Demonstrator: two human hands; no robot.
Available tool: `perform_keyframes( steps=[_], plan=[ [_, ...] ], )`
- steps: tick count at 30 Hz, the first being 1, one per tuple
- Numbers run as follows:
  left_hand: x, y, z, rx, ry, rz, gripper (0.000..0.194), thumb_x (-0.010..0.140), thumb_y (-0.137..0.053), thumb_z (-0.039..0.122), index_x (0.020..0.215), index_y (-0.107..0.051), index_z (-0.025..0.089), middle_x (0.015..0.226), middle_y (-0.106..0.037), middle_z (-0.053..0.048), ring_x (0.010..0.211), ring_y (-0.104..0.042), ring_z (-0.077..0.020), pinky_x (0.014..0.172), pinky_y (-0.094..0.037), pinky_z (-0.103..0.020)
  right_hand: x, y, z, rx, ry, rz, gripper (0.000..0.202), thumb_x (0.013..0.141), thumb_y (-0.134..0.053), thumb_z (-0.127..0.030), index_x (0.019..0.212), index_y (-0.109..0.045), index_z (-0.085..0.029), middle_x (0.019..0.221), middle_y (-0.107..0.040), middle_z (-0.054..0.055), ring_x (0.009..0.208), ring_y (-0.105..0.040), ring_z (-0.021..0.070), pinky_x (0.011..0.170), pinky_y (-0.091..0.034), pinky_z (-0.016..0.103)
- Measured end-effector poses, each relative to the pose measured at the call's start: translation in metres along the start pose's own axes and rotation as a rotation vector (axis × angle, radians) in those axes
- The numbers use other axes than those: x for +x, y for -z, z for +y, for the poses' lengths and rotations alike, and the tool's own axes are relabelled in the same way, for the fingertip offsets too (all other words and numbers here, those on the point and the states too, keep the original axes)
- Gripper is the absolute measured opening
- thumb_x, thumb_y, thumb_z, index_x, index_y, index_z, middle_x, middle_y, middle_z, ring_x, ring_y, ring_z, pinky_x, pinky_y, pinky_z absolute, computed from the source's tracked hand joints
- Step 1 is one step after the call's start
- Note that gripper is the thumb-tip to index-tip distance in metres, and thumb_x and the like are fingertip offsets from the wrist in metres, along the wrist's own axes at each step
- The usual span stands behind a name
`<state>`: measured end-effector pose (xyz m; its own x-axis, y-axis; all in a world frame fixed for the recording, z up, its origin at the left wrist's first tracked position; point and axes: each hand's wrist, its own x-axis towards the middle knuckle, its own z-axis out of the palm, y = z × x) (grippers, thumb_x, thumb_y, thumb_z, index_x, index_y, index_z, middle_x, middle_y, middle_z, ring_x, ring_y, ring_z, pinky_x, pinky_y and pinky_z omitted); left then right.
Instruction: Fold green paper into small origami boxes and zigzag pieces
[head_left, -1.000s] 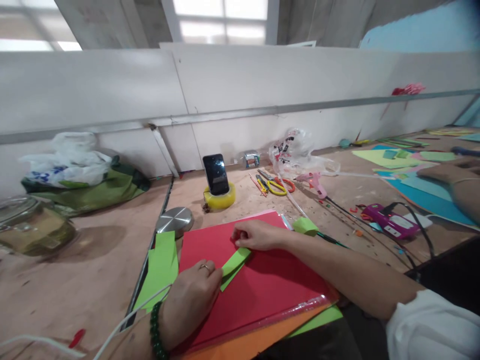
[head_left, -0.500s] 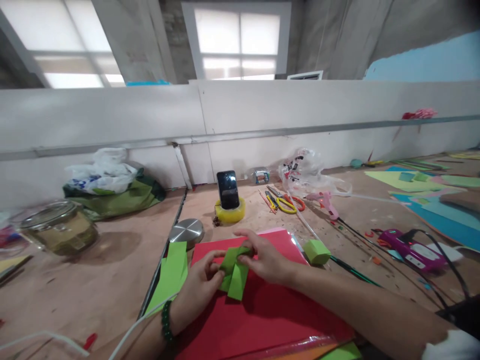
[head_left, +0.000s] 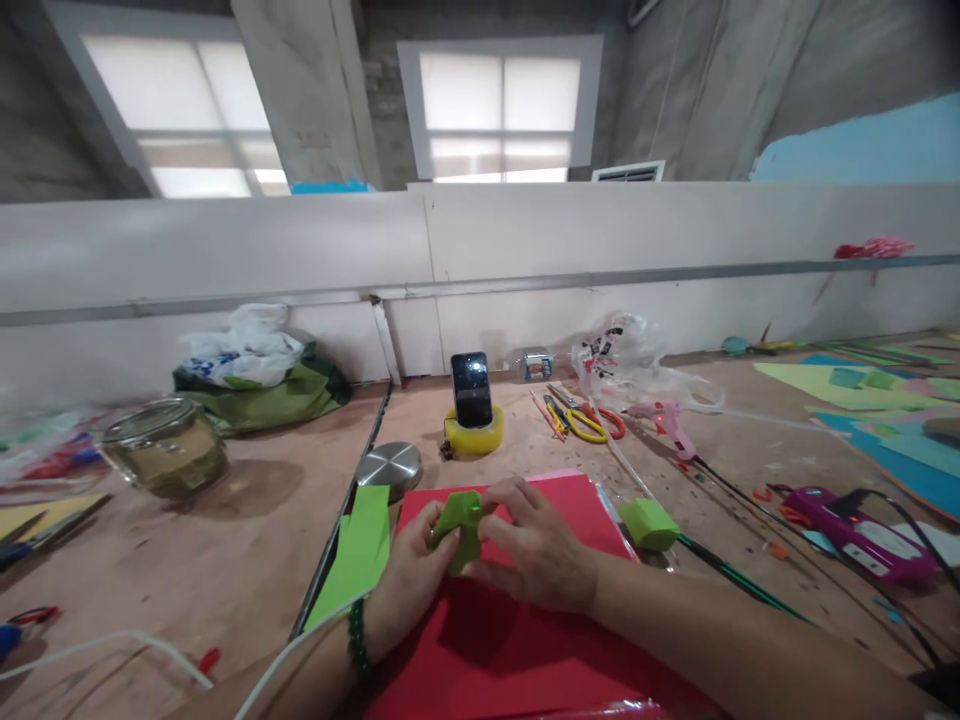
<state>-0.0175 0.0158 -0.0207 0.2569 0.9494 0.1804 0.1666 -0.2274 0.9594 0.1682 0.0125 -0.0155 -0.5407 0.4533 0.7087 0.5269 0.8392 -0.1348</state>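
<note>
Since the earlier frame, the green paper strip [head_left: 466, 512] had been turned in our hands, and its flap no longer hung far below our fingers. We had it bent just above the red sheet [head_left: 517, 640], left of the folded green block [head_left: 649, 525] on the bench [head_left: 315, 540]. Our left hand [head_left: 412, 570] pinched it between thumb and fingers; our right hand [head_left: 544, 552] met its right side, though we could not tell whether those fingers pinched. We judged that folding well called for a steady left hold, aligned edges and light, even creasing.
</note>
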Motion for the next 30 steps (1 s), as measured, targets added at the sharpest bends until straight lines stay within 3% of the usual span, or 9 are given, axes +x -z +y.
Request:
perform_keyframes(
  steps=[5, 8, 11, 13, 16, 20, 26, 30],
  plan=[
    [-0.006, -0.003, -0.005, 0.049, -0.067, 0.044, 0.035, 0.083, -0.053, 0.044, 0.105, -0.063, 0.018, 0.103, -0.069, -0.008, 0.103, -0.062, -0.0262, 0.094, -0.048, -0.041, 0.003, -0.001, -0.002, -0.098, -0.145, -0.03, 0.039, 0.078, -0.066, -0.052, 0.09, -0.06, -0.016, 0.125, -0.052, 0.022, 0.116, -0.046, 0.0357, 0.098, -0.04, 0.053],
    [-0.011, -0.003, -0.013, 0.146, -0.099, 0.061, 0.035, 0.084, -0.051, 0.045, 0.104, -0.063, 0.019, 0.107, -0.069, -0.009, 0.111, -0.058, -0.027, 0.099, -0.045, -0.042, 0.004, -0.004, -0.002, -0.001, -0.323, -0.128, 0.041, 0.074, -0.069, -0.049, 0.095, -0.058, -0.016, 0.124, -0.054, 0.021, 0.113, -0.051, 0.0344, 0.093, -0.044, 0.051],
    [-0.012, -0.003, -0.014, 0.16, -0.079, 0.015, 0.035, 0.085, -0.05, 0.047, 0.102, -0.064, 0.019, 0.105, -0.069, -0.01, 0.103, -0.061, -0.0255, 0.096, -0.047, -0.041, 0.003, -0.007, 0.0, 0.262, -0.514, -0.15, 0.028, 0.076, -0.064, -0.031, 0.099, -0.055, -0.018, 0.108, -0.062, 0.012, 0.098, -0.059, 0.0257, 0.084, -0.049, 0.042],
    [-0.011, -0.003, -0.008, 0.095, -0.06, -0.052, 0.035, 0.084, -0.051, 0.046, 0.101, -0.064, 0.018, 0.101, -0.07, -0.009, 0.096, -0.063, -0.0241, 0.092, -0.049, -0.039, 0.003, -0.01, 0.003, 0.537, -0.597, -0.099, 0.021, 0.078, -0.058, -0.024, 0.097, -0.053, -0.019, 0.096, -0.065, 0.007, 0.088, -0.062, 0.0205, 0.08, -0.051, 0.037],
    [-0.007, -0.002, 0.002, -0.061, -0.011, -0.083, 0.036, 0.079, -0.057, 0.046, 0.099, -0.063, 0.017, 0.095, -0.07, -0.007, 0.09, -0.064, -0.0242, 0.085, -0.052, -0.038, 0.003, -0.014, 0.012, 0.914, -0.691, 0.016, 0.021, 0.08, -0.057, -0.03, 0.097, -0.051, -0.019, 0.088, -0.065, 0.004, 0.081, -0.064, 0.0179, 0.073, -0.051, 0.033],
    [-0.004, 0.0, 0.008, -0.205, 0.118, -0.072, 0.037, 0.072, -0.065, 0.046, 0.093, -0.065, 0.017, 0.083, -0.072, -0.005, 0.086, -0.065, -0.0248, 0.078, -0.053, -0.037, 0.003, -0.013, 0.022, 1.155, -0.822, 0.06, 0.04, 0.073, -0.069, -0.044, 0.098, -0.05, -0.02, 0.074, -0.063, -0.001, 0.067, -0.063, 0.0155, 0.063, -0.05, 0.029],
    [-0.004, -0.001, 0.007, -0.387, 0.279, -0.153, 0.038, 0.062, -0.076, 0.05, 0.081, -0.071, 0.017, 0.069, -0.072, -0.003, 0.069, -0.067, -0.0233, 0.072, -0.053, -0.034, 0.002, -0.013, 0.021, 1.211, -0.856, 0.002, 0.049, 0.07, -0.072, -0.048, 0.103, -0.049, -0.021, 0.07, -0.061, -0.004, 0.065, -0.063, 0.0149, 0.062, -0.05, 0.029],
    [-0.004, 0.0, 0.0, -0.432, 0.337, -0.124, 0.043, 0.062, -0.076, 0.053, 0.084, -0.071, 0.016, 0.064, -0.071, -0.002, 0.066, -0.067, -0.0236, 0.069, -0.053, -0.034, -0.002, -0.014, 0.018, 1.003, -0.707, 0.054, 0.053, 0.081, -0.063, -0.038, 0.126, -0.04, -0.024, 0.085, -0.064, 0.0, 0.074, -0.064, 0.015, 0.069, -0.052, 0.031]
  ],
)
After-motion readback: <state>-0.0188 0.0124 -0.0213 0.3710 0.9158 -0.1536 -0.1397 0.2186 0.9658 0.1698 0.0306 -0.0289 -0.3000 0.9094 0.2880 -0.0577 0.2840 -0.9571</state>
